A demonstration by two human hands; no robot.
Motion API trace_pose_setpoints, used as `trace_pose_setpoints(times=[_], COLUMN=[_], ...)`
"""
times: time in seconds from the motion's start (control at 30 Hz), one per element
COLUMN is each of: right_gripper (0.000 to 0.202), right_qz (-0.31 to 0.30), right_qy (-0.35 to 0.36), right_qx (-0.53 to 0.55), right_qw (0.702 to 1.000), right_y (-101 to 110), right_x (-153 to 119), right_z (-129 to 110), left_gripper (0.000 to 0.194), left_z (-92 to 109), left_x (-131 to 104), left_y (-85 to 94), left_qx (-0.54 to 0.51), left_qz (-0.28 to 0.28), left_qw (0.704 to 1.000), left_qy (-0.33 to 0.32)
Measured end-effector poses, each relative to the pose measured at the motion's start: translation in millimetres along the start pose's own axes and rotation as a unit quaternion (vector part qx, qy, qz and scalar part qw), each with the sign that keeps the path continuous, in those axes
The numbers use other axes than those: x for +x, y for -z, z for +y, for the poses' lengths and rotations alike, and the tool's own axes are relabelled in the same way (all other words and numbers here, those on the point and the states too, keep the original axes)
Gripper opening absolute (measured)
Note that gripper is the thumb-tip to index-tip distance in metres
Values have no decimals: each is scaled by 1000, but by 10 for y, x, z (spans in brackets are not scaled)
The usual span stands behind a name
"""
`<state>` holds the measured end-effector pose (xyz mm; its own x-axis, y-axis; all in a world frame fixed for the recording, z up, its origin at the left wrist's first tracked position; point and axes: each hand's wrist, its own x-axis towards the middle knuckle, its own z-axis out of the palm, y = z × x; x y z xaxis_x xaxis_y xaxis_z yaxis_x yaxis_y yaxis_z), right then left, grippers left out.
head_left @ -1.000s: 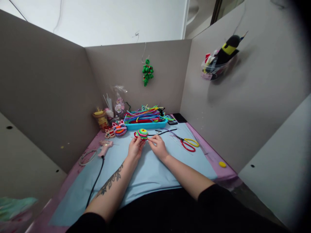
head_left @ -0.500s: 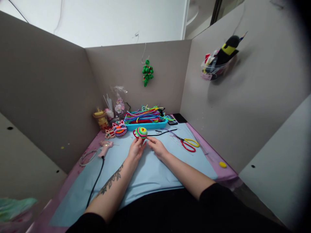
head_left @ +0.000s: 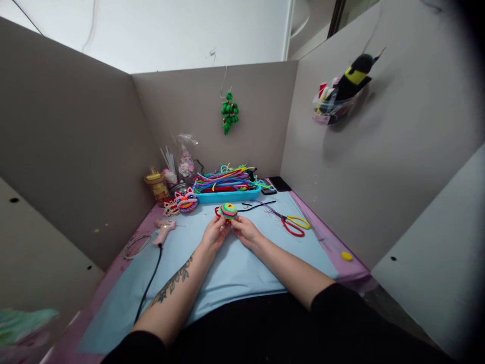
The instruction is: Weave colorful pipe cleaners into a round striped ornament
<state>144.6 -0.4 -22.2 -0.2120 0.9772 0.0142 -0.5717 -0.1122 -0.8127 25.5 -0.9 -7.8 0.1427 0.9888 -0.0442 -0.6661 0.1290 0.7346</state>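
Observation:
A small round piece with rainbow stripes and a red edge is held up over the blue cloth, between both hands. My left hand has its fingers closed on the piece's lower left side. On the lower right side, the fingertips of my right hand pinch it too. Black stems lie on the cloth just behind and to the right. Scissors with one red and one yellow handle rest to the right. A pink glue gun lies at the left.
A blue tray of colourful pipe cleaners stands at the back. Left of it are two cat-face pieces and a brown cup. A yellow disc lies at right. A holder hangs on the right panel.
The striped piece has moved a little right and towards me, and has turned slightly. My right hand, earlier at its lower edge, now grips its right side.

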Motion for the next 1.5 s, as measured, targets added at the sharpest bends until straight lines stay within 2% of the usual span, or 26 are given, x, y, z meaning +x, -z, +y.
trace_pose_setpoints(times=[0.1, 0.2, 0.3, 0.4, 0.5, 0.63, 0.77, 1.03, 1.13, 1.2, 1.27, 1.33, 1.37, 1.43, 1.5], right_gripper=[33, 31, 32, 36, 37, 35, 32, 25, 26, 27, 26, 22, 20, 20, 23], right_qz=[-4, 21, 49, 50, 45, 42, 26, -30, -25, 12, 76, 120, 121, 100, 89], right_qy=[2, 11, 25, 33, 20, -18, -31, -27, -23, 9, 100, 214, 257, 294, 295], right_qx=[-4, -43, -80, -106, -120, -78, -28, -3, -42, -115, -219, -333, -384, -464, -512], right_qw=[1000, 999, 995, 993, 992, 996, 999, 999, 999, 993, 968, 911, 879, 830, 801], right_y=[-5, 2, 3, -4, -1, 19, 19, 23, 28, 26, 19, 3, -7, -33, -56], right_x=[-7, -11, -25, -43, -45, -24, -24, -34, -31, -42, -65, -98, -115, -144, -158], right_z=[-12, -19, -36, -65, -84, -92, -110, -109, -107, -114, -128, -139, -142, -138, -125], left_gripper=[20, 22, 26, 29, 30, 30, 31, 27, 25, 26, 28, 30, 30, 30, 28], left_z=[4, 4, 7, 25, 46, 57, 44, 14, 19, 28, 35, 34, 30, 19, 10], left_x=[-3, -4, -15, -49, -86, -111, -102, -63, -55, -48, -42, -42, -46, -59, -77], left_y=[2, 14, 9, -32, -83, -111, -95, -64, -61, -56, -53, -55, -59, -71, -84], left_qx=[5, 21, 46, 78, 101, 133, 95, 42, 38, 39, 42, 47, 52, 70, 90], left_qz=[13, 28, 23, 9, 13, 25, 13, 4, 9, 16, 26, 36, 38, 35, 29], left_qw=[1000, 999, 998, 995, 991, 988, 995, 999, 999, 998, 996, 994, 992, 991, 989], left_qy=[8, 1, -28, -65, -86, -72, -42, -6, -24, -51, -76, -96, -104, -112, -110])
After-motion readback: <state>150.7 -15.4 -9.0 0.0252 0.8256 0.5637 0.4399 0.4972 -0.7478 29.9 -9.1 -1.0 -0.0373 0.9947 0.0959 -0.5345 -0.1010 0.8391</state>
